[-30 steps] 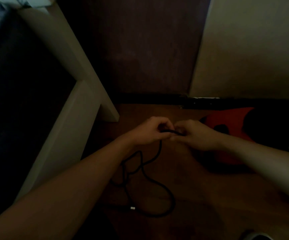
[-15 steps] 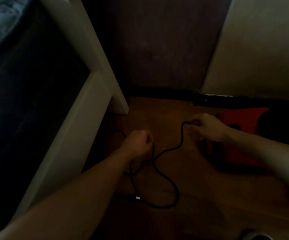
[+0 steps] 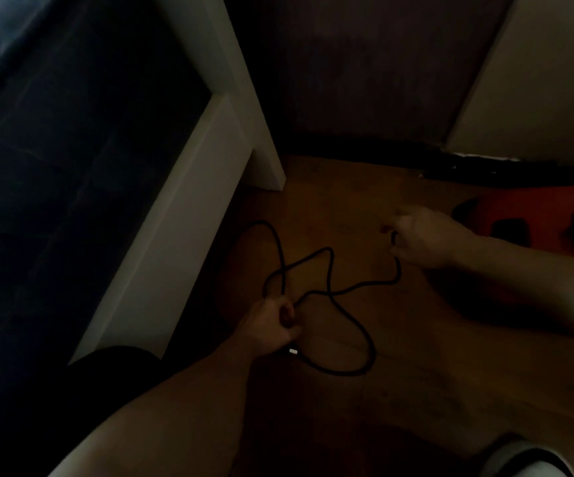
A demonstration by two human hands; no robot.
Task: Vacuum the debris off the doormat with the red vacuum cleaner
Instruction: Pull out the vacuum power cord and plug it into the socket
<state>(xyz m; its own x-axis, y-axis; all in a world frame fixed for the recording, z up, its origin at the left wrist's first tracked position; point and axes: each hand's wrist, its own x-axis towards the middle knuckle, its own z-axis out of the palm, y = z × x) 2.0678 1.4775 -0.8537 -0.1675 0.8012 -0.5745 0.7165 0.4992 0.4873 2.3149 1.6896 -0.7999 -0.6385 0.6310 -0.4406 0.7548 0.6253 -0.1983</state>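
Black cord (image 3: 330,270) looped on floor; left hand (image 3: 272,327) and right hand (image 3: 423,237) each grip closed on it.

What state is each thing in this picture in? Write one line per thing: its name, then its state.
Left hand: closed on the cord.
Right hand: pinching the cord.
Cord: black, lying in loose loops on the floor, strung between both hands.
Plug: free, near the left hand.
Vacuum cleaner: red, on the floor behind the right hand.

Red vacuum cleaner (image 3: 533,215) lies on floor, far right.
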